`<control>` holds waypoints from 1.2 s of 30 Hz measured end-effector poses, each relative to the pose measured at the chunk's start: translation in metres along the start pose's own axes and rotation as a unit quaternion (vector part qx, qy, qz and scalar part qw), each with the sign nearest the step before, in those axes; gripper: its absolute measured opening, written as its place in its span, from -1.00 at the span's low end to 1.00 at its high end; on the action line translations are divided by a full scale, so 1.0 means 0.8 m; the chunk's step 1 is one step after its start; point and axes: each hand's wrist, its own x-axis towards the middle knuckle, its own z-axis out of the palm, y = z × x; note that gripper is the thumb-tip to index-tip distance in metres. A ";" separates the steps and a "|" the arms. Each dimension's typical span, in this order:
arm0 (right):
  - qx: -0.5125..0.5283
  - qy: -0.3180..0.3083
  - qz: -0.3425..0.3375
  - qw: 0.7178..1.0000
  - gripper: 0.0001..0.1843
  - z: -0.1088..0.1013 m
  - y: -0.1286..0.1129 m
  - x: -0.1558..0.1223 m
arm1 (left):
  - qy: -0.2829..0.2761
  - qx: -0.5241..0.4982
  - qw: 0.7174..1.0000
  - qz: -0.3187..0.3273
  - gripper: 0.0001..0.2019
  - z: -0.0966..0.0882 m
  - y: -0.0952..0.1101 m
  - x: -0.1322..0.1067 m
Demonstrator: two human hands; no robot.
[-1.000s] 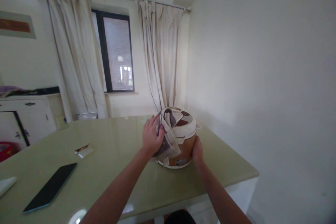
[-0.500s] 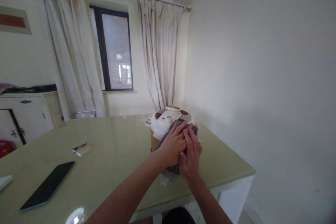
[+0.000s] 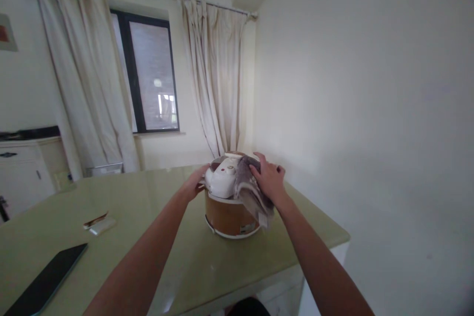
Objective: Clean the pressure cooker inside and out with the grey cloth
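Note:
A rice cooker (image 3: 225, 215) with a white lid and a tan body stands upright on the greenish glossy table (image 3: 155, 227). At its left side, my left hand (image 3: 194, 182) grips around the handle area, fingertips partly hidden behind the cooker. My right hand (image 3: 271, 177) is closed on a grey-purple cloth (image 3: 249, 180) and presses it against the right part of the lid. The cloth's lower end, with a pale tag, hangs down over the cooker's front right.
A dark tablet (image 3: 48, 276) lies at the table's left front. Beyond it rest a small white packet and a thin brown item (image 3: 99, 224). A white wall (image 3: 351, 108) rises along the right; a white cabinet (image 3: 25, 173) stands at far left.
My left hand has come off the cloth and moved left to the cooker's side. My right hand has stayed with the cloth on the lid's right. The view has turned slightly right.

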 end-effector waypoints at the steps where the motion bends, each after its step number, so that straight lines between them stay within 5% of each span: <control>1: -0.010 -0.029 0.015 0.999 -0.52 -0.009 -0.003 0.019 | -0.005 -0.018 1.000 -0.008 -0.48 0.002 -0.007 0.001; 5: -0.044 -0.040 0.059 0.996 -0.65 -0.016 -0.024 0.050 | 0.036 -0.074 0.996 -0.019 -0.48 0.013 -0.022 0.001; 13: 0.045 0.138 -0.066 0.987 -0.38 0.042 -0.034 -0.055 | 0.103 -0.123 0.987 -0.017 -0.50 0.014 -0.019 -0.021; 22: 0.220 0.014 -0.068 0.973 -0.57 0.061 0.019 0.070 | 0.254 -0.125 0.959 0.016 -0.52 0.009 -0.026 -0.073; 25: 0.237 0.101 -0.053 0.965 -0.51 0.076 0.008 0.035 | 0.244 -0.122 0.962 0.029 -0.55 0.005 -0.020 -0.077; 30: 0.164 0.274 -0.066 0.945 -0.39 0.113 -0.039 -0.092 | 0.146 -0.140 0.979 0.005 -0.56 -0.018 -0.004 -0.071; 33: 0.084 0.269 -0.126 0.951 -0.30 0.123 -0.072 -0.131 | 0.102 -0.151 0.983 0.029 -0.45 -0.023 -0.006 -0.072; 36: 0.023 0.190 -0.204 0.960 -0.29 0.107 -0.107 -0.117 | 0.083 -0.183 0.977 0.073 -0.44 -0.022 -0.017 -0.078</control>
